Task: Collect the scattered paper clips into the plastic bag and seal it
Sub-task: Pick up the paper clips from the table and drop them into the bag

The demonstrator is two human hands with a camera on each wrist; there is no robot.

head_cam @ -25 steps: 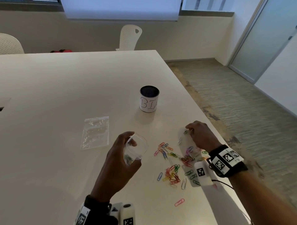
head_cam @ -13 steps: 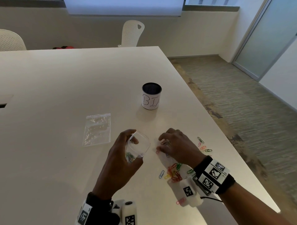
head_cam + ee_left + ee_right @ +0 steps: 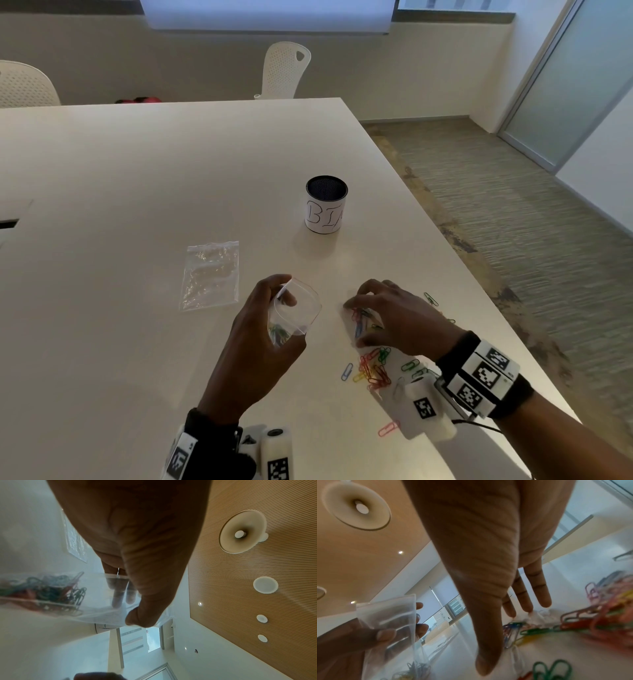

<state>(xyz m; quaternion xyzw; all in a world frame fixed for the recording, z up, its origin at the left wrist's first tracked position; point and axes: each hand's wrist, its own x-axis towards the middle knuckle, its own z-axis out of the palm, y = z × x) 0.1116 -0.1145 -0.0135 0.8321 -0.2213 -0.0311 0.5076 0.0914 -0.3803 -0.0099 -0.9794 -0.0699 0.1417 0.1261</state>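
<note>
grip, left: left hand (image 3: 255, 346) curled round bag (image 3: 294, 313), thumb and fingers pinching near its mouth, mouth held agape, raised off table (image 3: 137, 192)
grip, right: right hand (image 3: 399, 317) arched over clips (image 3: 375, 368), fingers (image 3: 539, 588) spread and lowered to table, tips touching a few; not clamped on any that shows
bag: clear plastic, tilted; small bunch of coloured clips lying in its bottom
clips: loose coloured pile near right edge of table, under and just behind right hand; strays nearer front edge and a green one (image 3: 431, 298) beside right edge
second bag (image 3: 210, 274): flat on table, left of left hand, apart from it
cup (image 3: 326, 209): dark inside, white paper wrap with hand-drawn letters, upright, further from front edge than both hands
chairs: white chair (image 3: 282, 70) past far edge
</note>
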